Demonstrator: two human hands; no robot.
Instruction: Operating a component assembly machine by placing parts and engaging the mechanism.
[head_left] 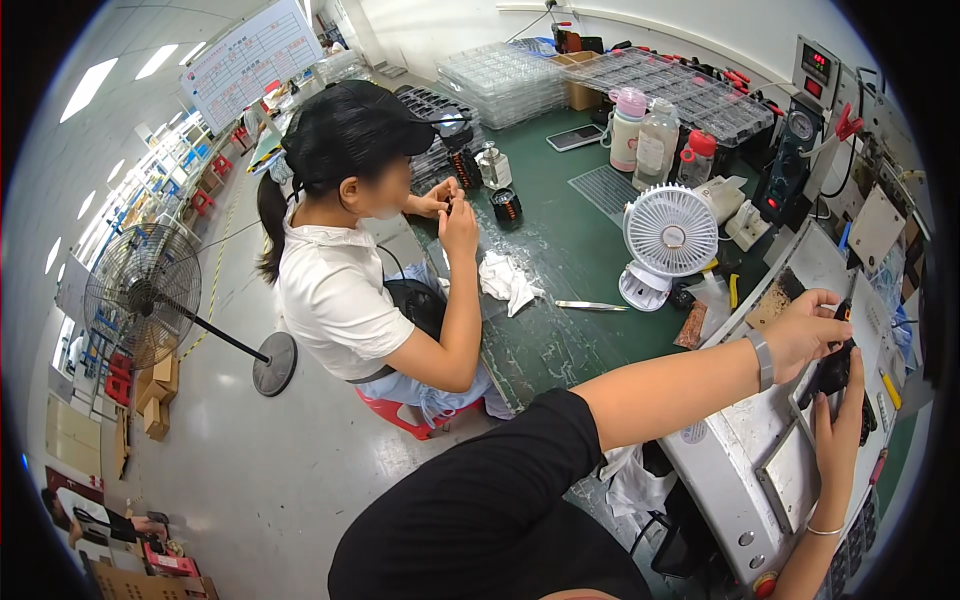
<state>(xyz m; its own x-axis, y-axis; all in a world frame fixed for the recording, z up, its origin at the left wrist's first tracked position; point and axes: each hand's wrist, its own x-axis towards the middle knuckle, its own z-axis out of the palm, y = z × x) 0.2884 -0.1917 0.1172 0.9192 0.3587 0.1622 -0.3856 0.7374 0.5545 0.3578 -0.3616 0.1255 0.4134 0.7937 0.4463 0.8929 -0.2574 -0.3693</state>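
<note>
At the far right, my left hand (pixel 803 338), with a grey band at the wrist, is closed in a pinch on a slim orange-and-black tool (pixel 845 310). Its exact kind is too small to make out. Just below, my right hand (pixel 838 425), its wrist wearing a thin bracelet, has its fingers around a black part (pixel 832 372). The tool sits right above this part; whether they touch I cannot tell. Both hands are over a light metal machine bench (pixel 740 450). A flat metal plate (pixel 785 480) lies on it beside my right hand.
A white desk fan (pixel 670 235), several bottles (pixel 657 140) and tweezers (pixel 592 305) stand or lie on the green table (pixel 570 350). A co-worker (pixel 345 270) sits at its left edge. Clear trays (pixel 500 80) are stacked behind. A yellow-handled tool (pixel 890 390) lies right of my hands.
</note>
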